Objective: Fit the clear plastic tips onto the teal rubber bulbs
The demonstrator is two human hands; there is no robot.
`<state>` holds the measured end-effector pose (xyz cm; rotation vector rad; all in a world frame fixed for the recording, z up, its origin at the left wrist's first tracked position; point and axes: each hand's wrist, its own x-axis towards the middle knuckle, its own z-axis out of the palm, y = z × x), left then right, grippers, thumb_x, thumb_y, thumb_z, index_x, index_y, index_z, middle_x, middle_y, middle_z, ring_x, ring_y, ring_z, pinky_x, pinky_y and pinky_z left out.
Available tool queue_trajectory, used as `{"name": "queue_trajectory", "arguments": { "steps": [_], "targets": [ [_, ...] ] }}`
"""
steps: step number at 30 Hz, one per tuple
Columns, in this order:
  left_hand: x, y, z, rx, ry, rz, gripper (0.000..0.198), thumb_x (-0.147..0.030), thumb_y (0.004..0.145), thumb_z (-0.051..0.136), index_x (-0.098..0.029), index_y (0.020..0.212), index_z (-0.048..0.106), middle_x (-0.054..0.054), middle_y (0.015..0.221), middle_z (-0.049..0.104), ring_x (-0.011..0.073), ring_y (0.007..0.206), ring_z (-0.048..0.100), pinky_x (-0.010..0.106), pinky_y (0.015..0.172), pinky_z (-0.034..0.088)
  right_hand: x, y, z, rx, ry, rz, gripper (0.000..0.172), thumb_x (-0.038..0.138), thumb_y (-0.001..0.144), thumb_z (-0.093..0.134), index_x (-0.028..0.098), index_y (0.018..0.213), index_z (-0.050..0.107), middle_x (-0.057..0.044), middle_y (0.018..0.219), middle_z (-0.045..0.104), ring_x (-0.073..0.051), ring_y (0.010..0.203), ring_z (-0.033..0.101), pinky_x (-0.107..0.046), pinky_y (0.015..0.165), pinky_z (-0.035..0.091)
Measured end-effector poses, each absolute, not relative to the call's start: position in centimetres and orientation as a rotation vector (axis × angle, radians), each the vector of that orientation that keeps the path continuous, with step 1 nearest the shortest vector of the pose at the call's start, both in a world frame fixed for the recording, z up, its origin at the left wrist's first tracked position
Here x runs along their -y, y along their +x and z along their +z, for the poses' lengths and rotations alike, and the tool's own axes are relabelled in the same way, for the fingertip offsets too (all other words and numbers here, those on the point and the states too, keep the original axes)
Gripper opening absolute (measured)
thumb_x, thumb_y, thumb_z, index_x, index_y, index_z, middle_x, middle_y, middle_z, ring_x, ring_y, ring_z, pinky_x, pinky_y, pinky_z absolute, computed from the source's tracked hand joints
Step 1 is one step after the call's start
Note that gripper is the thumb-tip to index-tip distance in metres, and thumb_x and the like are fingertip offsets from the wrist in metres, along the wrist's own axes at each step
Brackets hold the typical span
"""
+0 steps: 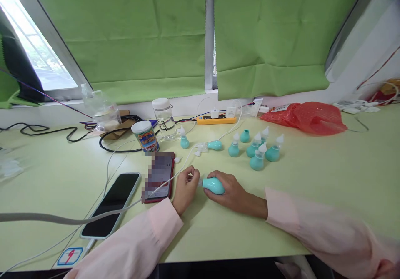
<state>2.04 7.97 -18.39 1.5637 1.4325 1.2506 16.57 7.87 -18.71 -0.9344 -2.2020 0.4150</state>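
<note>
My right hand (229, 190) is wrapped round a teal squeeze bulb (213, 185) of a nasal aspirator, which lies on its side just above the table. At the bulb's left end is a clear nozzle (200, 183), and my left hand (186, 187) pinches it with curled fingers. Beyond my hands another teal aspirator (215, 145) lies flat with clear pieces at its neck. Several teal aspirators with clear tips stand to the right, among them a front one (257, 161). A teal bulb (245, 135) without a tip stands behind them, and a single aspirator (184, 141) stands at the left.
Left of my hands lie a red-cased phone (159, 177) and a larger phone (111, 206) with cables across them. Farther back stand a printed canister (146, 136), a clear jar (165, 118) and an orange power strip (216, 120). A red plastic bag (308, 117) lies back right.
</note>
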Motion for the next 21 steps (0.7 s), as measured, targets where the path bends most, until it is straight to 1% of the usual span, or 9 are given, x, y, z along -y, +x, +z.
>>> {"name": "queue_trajectory", "arguments": {
  "steps": [4,9,11,13,15,17,19,21],
  "targets": [
    [-8.0,2.1,-18.3,-1.454,1.636,1.243,0.025,-0.023,0.073,0.039,-0.018,0.052,0.026,-0.006,0.049,0.023,0.0074,0.047,0.026,0.020,0.044,0.022,-8.0,16.5,-19.1,2.274,-0.959,0.266,0.018,0.028,0.074,0.049,0.018,0.089,0.044,-0.003,0.081,0.056,-0.014,0.069,0.054,-0.025,0.058,0.039],
    [-8.0,2.2,-18.5,-1.478,1.694,1.210,0.025,-0.024,0.074,0.038,-0.018,0.052,0.028,-0.006,0.049,0.027,0.0086,0.050,0.027,0.021,0.046,0.023,-8.4,16.5,-19.6,2.457,-0.970,-0.225,0.018,0.028,0.079,0.041,0.015,0.087,0.050,-0.005,0.072,0.054,-0.015,0.057,0.052,-0.023,0.043,0.032],
    [-8.0,2.2,-18.6,-1.494,1.694,1.203,0.025,-0.026,0.075,0.036,-0.018,0.052,0.029,-0.006,0.049,0.027,0.0086,0.049,0.028,0.021,0.046,0.022,-8.5,16.3,-19.7,2.488,-0.964,-0.269,0.019,0.027,0.080,0.040,0.014,0.088,0.051,-0.006,0.072,0.054,-0.015,0.057,0.052,-0.023,0.042,0.030],
    [-8.0,2.2,-18.7,-1.512,1.691,1.209,0.026,-0.027,0.076,0.035,-0.018,0.052,0.028,-0.006,0.049,0.025,0.0085,0.048,0.028,0.021,0.045,0.022,-8.4,16.1,-19.6,2.453,-0.959,-0.125,0.018,0.025,0.078,0.042,0.014,0.088,0.051,-0.006,0.075,0.055,-0.015,0.062,0.053,-0.023,0.046,0.033],
    [-7.9,2.1,-18.7,-1.526,1.692,1.225,0.027,-0.028,0.077,0.034,-0.019,0.053,0.028,-0.006,0.049,0.024,0.0086,0.048,0.028,0.021,0.045,0.022,-8.3,15.7,-19.4,2.345,-0.964,0.155,0.014,0.023,0.074,0.047,0.015,0.085,0.051,-0.004,0.076,0.056,-0.014,0.067,0.053,-0.023,0.053,0.037],
    [-7.6,2.1,-18.5,-1.533,1.710,1.236,0.027,-0.028,0.078,0.034,-0.019,0.053,0.028,-0.007,0.049,0.023,0.0085,0.047,0.028,0.022,0.046,0.021,-8.2,15.4,-18.9,2.214,-1.002,0.466,0.013,0.023,0.070,0.052,0.016,0.081,0.051,-0.001,0.073,0.057,-0.012,0.065,0.052,-0.022,0.058,0.038],
    [-7.4,2.1,-18.4,-1.538,1.760,1.238,0.027,-0.027,0.079,0.033,-0.019,0.054,0.028,-0.007,0.048,0.023,0.0084,0.045,0.028,0.022,0.045,0.021,-8.2,15.2,-18.4,2.112,-1.059,0.732,0.014,0.025,0.066,0.057,0.017,0.075,0.052,0.002,0.067,0.056,-0.010,0.061,0.049,-0.021,0.056,0.037],
    [-7.0,2.1,-18.2,-1.540,1.831,1.243,0.027,-0.026,0.080,0.032,-0.019,0.054,0.027,-0.007,0.047,0.023,0.0082,0.044,0.026,0.022,0.045,0.020,-8.2,15.2,-17.8,2.024,-1.106,0.988,0.017,0.028,0.061,0.061,0.016,0.070,0.052,0.003,0.062,0.052,-0.008,0.056,0.046,-0.019,0.051,0.035]
  ]
}}
